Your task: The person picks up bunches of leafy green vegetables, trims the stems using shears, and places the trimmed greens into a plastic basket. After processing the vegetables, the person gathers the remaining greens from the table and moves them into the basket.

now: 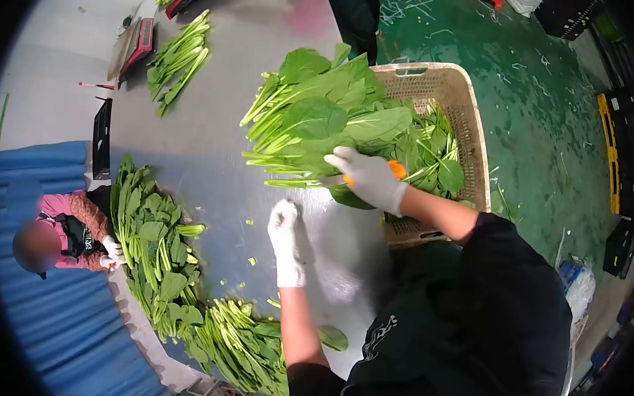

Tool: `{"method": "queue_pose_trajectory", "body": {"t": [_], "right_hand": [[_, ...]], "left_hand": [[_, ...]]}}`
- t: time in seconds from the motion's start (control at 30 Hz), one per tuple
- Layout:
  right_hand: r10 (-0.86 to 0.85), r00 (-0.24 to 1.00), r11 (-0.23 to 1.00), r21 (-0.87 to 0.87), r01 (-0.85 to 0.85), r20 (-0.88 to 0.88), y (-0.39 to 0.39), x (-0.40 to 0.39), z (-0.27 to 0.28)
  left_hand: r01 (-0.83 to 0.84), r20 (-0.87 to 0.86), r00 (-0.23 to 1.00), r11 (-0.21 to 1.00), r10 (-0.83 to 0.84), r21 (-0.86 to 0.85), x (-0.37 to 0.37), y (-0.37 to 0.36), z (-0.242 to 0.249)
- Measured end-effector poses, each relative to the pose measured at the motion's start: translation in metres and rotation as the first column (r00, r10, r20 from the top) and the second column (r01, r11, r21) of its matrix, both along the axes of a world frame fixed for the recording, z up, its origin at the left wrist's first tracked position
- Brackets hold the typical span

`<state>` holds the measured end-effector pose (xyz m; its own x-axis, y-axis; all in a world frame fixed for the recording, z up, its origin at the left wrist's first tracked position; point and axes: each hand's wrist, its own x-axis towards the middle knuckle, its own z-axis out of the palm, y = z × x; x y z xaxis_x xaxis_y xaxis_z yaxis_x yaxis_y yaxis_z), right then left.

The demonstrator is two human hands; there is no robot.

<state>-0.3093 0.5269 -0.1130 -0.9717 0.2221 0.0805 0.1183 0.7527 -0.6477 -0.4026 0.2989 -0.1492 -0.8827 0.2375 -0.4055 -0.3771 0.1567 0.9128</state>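
Note:
My right hand (369,176), in a white glove, is closed around the orange handle of a knife (330,180). Its short blade points left, over the stalk ends of a pile of leafy greens (318,118). The greens overhang the steel table from a beige plastic basket (475,124), stalks towards the left. My left hand (284,225), also gloved, is over the table below the pile, apart from the greens. Its fingers are curled together with nothing visible in them.
More greens (158,250) lie along the table's left edge, where a co-worker (75,230) handles them. Another bunch (180,59) sits near red-edged scales (136,50). Small cut stalk pieces (251,261) dot the table (226,142). Beyond the basket is a wet green floor (531,131).

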Motion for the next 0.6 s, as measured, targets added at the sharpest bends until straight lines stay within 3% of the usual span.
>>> {"method": "queue_pose_trajectory", "body": {"t": [0.03, 0.1, 0.23, 0.47, 0.53, 0.6], "right_hand": [[-0.072, 0.994, 0.997, 0.024, 0.074, -0.081, 0.005, 0.011, -0.006], [-0.197, 0.952, 0.980, -0.069, 0.186, -0.233, 0.029, 0.026, 0.002], [-0.377, 0.921, 0.922, -0.132, 0.364, -0.097, 0.067, 0.040, -0.017], [-0.247, 0.948, 0.964, 0.053, 0.262, -0.201, 0.095, -0.035, 0.002], [-0.207, 0.956, 0.961, 0.140, 0.238, -0.208, 0.105, -0.071, 0.002], [-0.190, 0.973, 0.953, 0.213, 0.214, -0.130, 0.114, -0.107, -0.005]], "left_hand": [[0.008, -0.105, 0.994, 1.000, -0.007, 0.002, -0.014, 0.008, -0.015], [-0.005, -0.091, 0.996, 1.000, 0.003, -0.023, -0.031, 0.029, -0.015], [-0.022, 0.002, 1.000, 0.999, 0.022, 0.032, -0.038, 0.044, -0.017], [-0.050, -0.003, 0.999, 0.988, 0.051, 0.144, -0.028, 0.037, -0.019], [0.011, -0.045, 0.999, 1.000, -0.010, 0.012, -0.031, 0.030, -0.023], [0.005, -0.016, 1.000, 1.000, -0.005, 0.012, -0.030, 0.028, -0.014]]}}
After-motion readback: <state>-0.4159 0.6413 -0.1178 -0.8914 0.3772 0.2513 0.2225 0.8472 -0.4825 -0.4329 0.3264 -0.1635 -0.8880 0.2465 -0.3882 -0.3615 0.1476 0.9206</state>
